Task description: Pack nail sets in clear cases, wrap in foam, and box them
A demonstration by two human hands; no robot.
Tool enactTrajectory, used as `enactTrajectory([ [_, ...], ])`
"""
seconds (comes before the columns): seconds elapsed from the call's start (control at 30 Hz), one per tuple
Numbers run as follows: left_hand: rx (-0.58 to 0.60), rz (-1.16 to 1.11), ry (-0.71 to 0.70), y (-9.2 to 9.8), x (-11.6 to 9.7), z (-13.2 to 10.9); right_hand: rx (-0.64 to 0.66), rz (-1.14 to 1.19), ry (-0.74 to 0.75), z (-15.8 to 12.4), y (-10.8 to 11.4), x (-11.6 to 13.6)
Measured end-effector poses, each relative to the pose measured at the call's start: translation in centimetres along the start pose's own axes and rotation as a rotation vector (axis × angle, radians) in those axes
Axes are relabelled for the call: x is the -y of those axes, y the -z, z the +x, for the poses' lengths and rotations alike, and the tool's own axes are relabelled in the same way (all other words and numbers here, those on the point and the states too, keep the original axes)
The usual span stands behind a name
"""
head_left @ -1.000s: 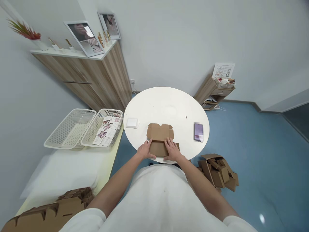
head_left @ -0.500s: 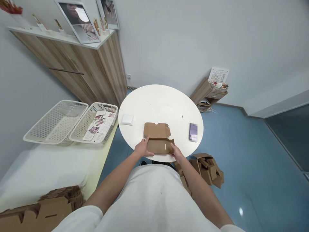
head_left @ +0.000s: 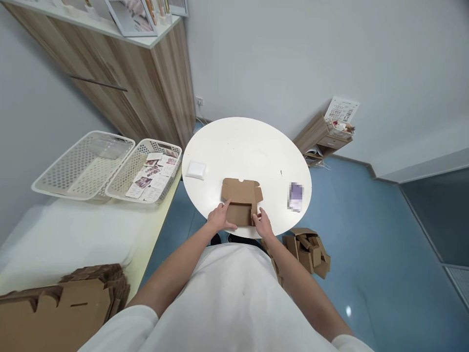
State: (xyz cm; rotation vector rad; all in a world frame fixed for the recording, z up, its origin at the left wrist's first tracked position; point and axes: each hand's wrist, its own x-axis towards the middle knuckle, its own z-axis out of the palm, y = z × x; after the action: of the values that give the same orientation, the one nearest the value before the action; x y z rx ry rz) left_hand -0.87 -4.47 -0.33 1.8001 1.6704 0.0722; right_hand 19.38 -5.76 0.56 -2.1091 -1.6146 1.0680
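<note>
A brown cardboard box [head_left: 242,191] lies on the white round table [head_left: 249,146] near its front edge. Its lid is flipped up and away from me, with the side flaps spread, and the tray part stands partly folded. My left hand [head_left: 219,218] grips the tray's left side, thumb and fingers spread along its wall and front corner. At the right end, my right hand [head_left: 263,224] pinches the side wall, which stands upright and folded inward. A white flat packet [head_left: 196,170] lies to the left on the table, and a blurred purple item [head_left: 295,197] to the right.
Two white plastic baskets stand on the left table; the nearer basket [head_left: 161,195] holds printed cards. Flattened cardboard boxes [head_left: 69,305] are stacked at the lower left. An open carton [head_left: 309,252] of cardboard pieces sits on the floor at right. A wooden cabinet [head_left: 135,93] stands behind.
The box's right side wall has been folded up and inward by my right hand, opening up the tray. My left hand keeps its hold on the left side. The camera has tilted slightly down.
</note>
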Motion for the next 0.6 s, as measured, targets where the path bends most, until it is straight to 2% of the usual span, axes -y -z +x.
enactTrajectory([
  [0.13,-0.001,-0.005,-0.025,-0.4,-0.1,-0.2,0.078,-0.182,-0.088,0.7,0.2,-0.8],
  [0.33,-0.031,-0.023,-0.046,-2.0,-0.5,-0.3,0.152,-0.367,-0.142,1.5,0.2,-2.4],
  [0.47,-0.037,-0.032,-0.009,-2.6,-0.9,-0.2,0.180,-0.391,-0.161,2.1,0.1,-2.7],
  [0.6,-0.005,-0.028,0.009,-2.2,-0.9,0.1,0.165,-0.326,-0.192,2.3,-0.1,-2.9],
])
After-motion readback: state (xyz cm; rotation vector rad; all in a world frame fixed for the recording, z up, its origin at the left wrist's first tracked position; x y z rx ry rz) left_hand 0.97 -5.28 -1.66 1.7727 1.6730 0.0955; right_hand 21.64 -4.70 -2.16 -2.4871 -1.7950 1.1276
